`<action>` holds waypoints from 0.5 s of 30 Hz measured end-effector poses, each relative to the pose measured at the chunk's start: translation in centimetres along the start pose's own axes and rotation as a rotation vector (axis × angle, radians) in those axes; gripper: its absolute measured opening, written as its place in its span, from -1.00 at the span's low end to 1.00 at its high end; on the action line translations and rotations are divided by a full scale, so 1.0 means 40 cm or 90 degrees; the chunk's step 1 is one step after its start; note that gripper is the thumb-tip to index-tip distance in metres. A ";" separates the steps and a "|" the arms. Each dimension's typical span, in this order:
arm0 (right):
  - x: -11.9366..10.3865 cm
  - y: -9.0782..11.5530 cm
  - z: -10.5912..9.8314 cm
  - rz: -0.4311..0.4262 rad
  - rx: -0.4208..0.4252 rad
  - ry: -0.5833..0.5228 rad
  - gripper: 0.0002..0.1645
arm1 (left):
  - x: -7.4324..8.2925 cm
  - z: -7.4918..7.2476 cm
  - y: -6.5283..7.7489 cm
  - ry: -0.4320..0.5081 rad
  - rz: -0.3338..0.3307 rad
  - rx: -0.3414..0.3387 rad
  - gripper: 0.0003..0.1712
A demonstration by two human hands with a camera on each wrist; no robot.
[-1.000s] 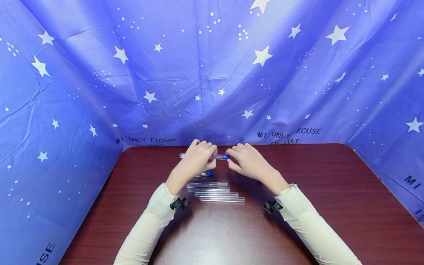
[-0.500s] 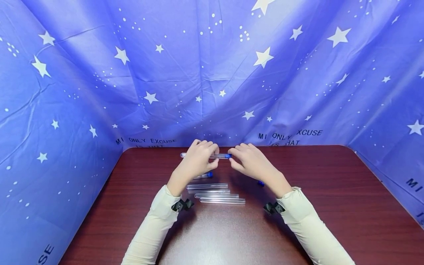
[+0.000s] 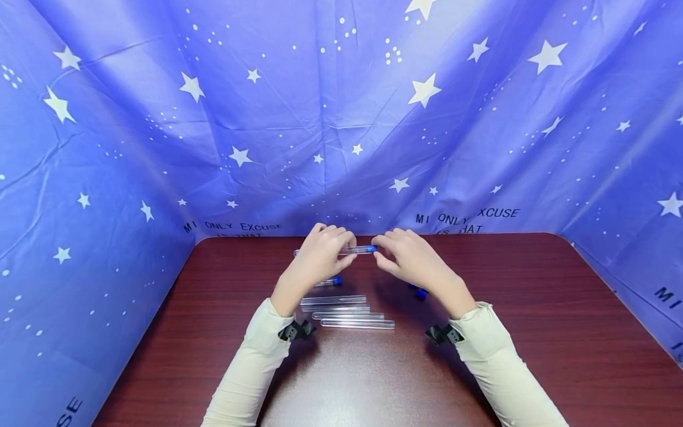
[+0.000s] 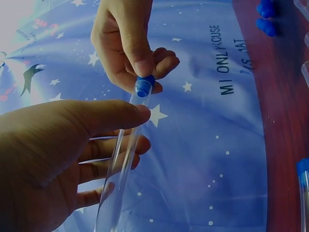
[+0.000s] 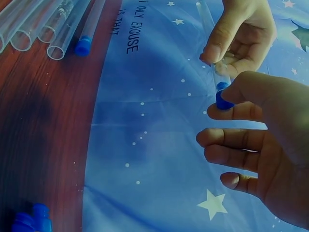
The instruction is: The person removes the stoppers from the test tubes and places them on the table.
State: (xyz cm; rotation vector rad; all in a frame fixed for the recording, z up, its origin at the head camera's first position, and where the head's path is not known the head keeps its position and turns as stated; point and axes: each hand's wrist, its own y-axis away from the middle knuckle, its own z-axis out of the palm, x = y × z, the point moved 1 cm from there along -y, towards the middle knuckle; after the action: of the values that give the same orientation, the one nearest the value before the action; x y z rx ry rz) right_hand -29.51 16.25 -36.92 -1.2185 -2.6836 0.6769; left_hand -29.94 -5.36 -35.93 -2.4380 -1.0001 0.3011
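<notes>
Left hand (image 3: 319, 255) clamped on clear tube (image 4: 126, 159); right hand (image 3: 411, 258) pinches blue cap (image 4: 144, 87) at 3 o'clock. Advise keeping cap square and the grip firm.

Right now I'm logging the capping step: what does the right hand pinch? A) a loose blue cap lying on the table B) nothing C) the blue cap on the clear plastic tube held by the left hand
C: the right hand pinches the blue cap on the end of the clear plastic tube, which the left hand grips.
</notes>
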 end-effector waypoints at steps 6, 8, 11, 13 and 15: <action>0.001 0.004 0.002 0.009 -0.006 -0.005 -0.73 | 0.001 0.001 -0.001 0.015 0.006 0.003 -0.78; 0.001 0.004 0.003 0.013 -0.010 -0.011 -0.72 | 0.000 0.002 0.001 0.016 0.011 0.007 -0.78; -0.001 0.003 0.003 0.018 -0.019 -0.023 -0.72 | -0.002 0.002 0.003 0.011 0.017 0.016 -0.79; -0.004 0.002 0.003 0.019 -0.025 -0.028 -0.73 | -0.003 0.001 0.005 0.008 0.021 0.024 -0.80; -0.005 0.002 0.002 0.017 -0.030 -0.029 -0.74 | -0.002 0.000 0.004 0.003 0.027 0.038 -0.81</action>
State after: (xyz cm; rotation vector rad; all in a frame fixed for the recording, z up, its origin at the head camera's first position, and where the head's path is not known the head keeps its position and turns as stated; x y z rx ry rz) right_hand -29.35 16.10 -37.01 -1.2680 -2.7401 0.6573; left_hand -29.91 -5.52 -36.04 -2.4077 -0.9257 0.3333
